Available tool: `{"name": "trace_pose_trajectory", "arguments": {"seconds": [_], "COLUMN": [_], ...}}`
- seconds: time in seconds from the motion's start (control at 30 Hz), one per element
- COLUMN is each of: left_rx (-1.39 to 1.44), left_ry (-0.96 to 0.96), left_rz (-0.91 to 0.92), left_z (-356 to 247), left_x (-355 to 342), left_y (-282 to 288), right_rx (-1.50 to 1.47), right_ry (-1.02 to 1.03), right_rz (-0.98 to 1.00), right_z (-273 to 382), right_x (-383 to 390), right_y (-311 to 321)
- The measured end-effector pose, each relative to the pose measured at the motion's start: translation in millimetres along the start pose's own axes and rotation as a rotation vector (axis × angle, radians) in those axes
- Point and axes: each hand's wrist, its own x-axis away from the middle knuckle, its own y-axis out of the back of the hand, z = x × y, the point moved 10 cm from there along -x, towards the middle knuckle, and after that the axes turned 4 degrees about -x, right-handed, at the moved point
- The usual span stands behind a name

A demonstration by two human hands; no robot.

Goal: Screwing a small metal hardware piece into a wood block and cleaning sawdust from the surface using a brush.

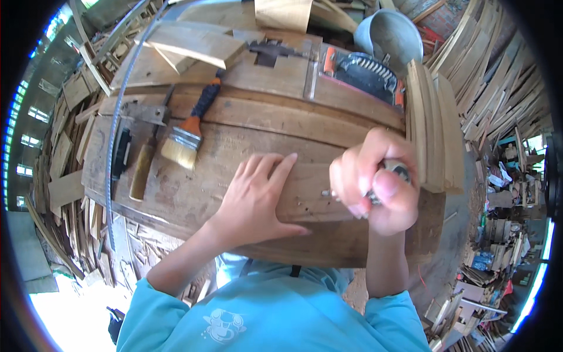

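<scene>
My left hand (258, 199) lies flat, fingers spread, on a wooden board (305, 193) at the near edge of the workbench (264, 117). My right hand (375, 179) is closed around a small metal tool (399, 171); its thin tip (326, 192) pokes out to the left and touches the board near a few small holes. The tool's body is mostly hidden by my fingers, so its kind is unclear.
A paintbrush (189, 136) with a dark and orange handle, a hammer (143, 158) and a dark tool (121, 154) lie at the bench's left. An orange and black power tool (363, 70) sits at the back right. Curved wooden slats (434, 129) stand at the right; offcuts cover the floor.
</scene>
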Motion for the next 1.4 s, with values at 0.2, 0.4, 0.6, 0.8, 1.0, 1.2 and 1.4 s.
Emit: {"name": "trace_pose_trajectory", "arguments": {"seconds": [0.2, 0.4, 0.6, 0.8, 1.0, 1.2, 1.4], "left_rx": [0.039, -0.021, -0.026, 0.037, 0.039, 0.050, 0.044], "left_ry": [0.061, 0.049, 0.065, 0.062, 0.069, 0.089, 0.111], "left_rz": [-0.076, -0.086, -0.100, -0.139, -0.134, -0.124, -0.104], "left_z": [8, 2, 8, 9, 13, 13, 13], "left_x": [0, 4, 13, 11, 12, 8, 10], "left_y": [-2, -5, -6, -6, -6, -9, -7], "right_rx": [0.139, 0.376, 0.418, 0.451, 0.196, 0.069, 0.082], "right_ry": [0.089, 0.477, 0.364, 0.209, 0.055, -0.049, 0.104], "right_rz": [-0.226, -0.629, -0.586, -0.075, 0.096, 0.026, -0.010], "right_z": [4, 18, 11, 26, -8, -6, 3], "right_x": [7, 50, 35, 23, -9, 2, 14], "right_y": [8, -5, 0, 7, -8, -5, -6]}}
